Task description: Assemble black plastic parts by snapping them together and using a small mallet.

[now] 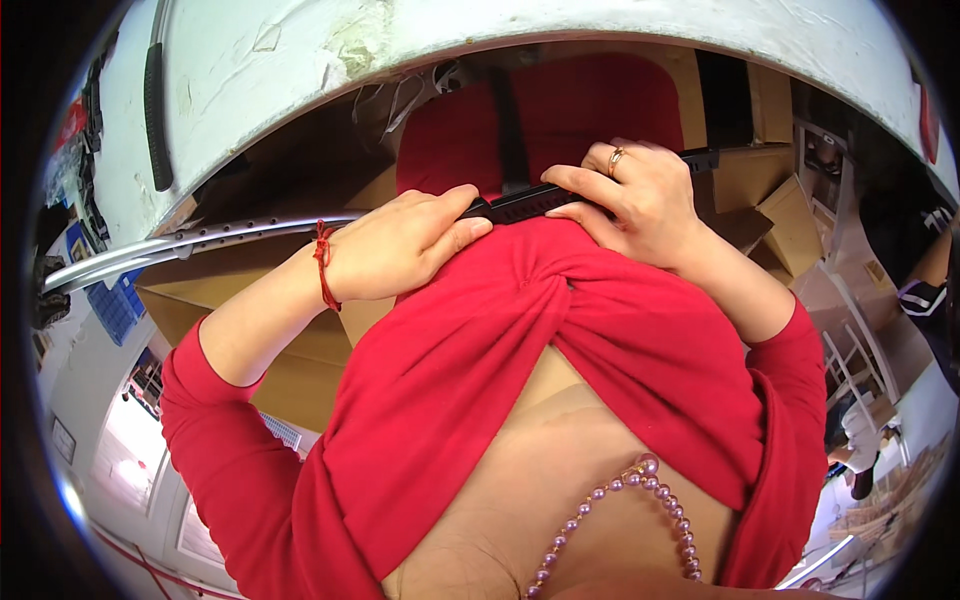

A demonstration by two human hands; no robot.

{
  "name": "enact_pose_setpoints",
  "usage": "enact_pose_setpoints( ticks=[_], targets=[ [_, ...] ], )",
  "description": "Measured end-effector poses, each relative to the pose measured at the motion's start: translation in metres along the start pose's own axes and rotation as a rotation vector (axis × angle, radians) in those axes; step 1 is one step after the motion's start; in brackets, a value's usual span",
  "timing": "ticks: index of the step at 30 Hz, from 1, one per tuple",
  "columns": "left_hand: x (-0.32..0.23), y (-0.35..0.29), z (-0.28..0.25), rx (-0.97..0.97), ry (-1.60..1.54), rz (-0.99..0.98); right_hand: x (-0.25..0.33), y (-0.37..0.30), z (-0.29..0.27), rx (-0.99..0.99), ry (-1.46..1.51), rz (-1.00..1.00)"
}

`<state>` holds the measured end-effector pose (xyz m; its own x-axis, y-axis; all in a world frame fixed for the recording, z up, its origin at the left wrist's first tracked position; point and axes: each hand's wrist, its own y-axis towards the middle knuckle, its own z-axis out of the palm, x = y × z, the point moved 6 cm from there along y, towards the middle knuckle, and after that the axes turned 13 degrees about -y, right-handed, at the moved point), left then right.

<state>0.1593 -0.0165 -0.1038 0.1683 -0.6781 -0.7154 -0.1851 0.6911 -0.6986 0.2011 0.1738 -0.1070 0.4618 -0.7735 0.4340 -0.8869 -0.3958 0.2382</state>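
Note:
In front of my waist I hold a long, slim object crosswise. On the left it is a silver metal bar (pixel 215 235) with small holes along it, and a second bare bar runs beside it. Toward the right it becomes a black slotted grip (pixel 520 205). My left hand (pixel 405 245) is closed round the left end of the grip, with the thumb lying along it. Farther right, my right hand (pixel 630 205) pinches the grip between thumb and fingers. Part of the grip passes behind the right hand, and its black tip (pixel 703 158) shows beyond.
A worn white tabletop (pixel 480 22) curves across the far side. On it, at the left, lies a similar bar with a black grip (pixel 155 125). Below the table edge are open cardboard boxes (pixel 790 225). Another person's arm (pixel 932 265) shows at the far right.

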Motion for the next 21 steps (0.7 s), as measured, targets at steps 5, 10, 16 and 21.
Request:
enact_pose_setpoints(
  ticks=[5,10,16,21],
  targets=[
    [-0.003,0.003,0.0,0.03,0.012,0.01,0.001,-0.004,-0.006,-0.075,-0.093,-0.025],
    [-0.005,0.006,0.001,0.022,0.095,0.062,-0.003,-0.004,-0.003,-0.121,-0.05,-0.042],
    [-0.022,0.002,-0.003,0.021,0.137,0.043,-0.002,0.007,-0.02,-0.127,-0.088,-0.08],
    [-0.072,-0.032,-0.014,-0.059,0.24,0.133,0.013,0.033,-0.09,-0.068,-0.135,-0.158]
  ],
)
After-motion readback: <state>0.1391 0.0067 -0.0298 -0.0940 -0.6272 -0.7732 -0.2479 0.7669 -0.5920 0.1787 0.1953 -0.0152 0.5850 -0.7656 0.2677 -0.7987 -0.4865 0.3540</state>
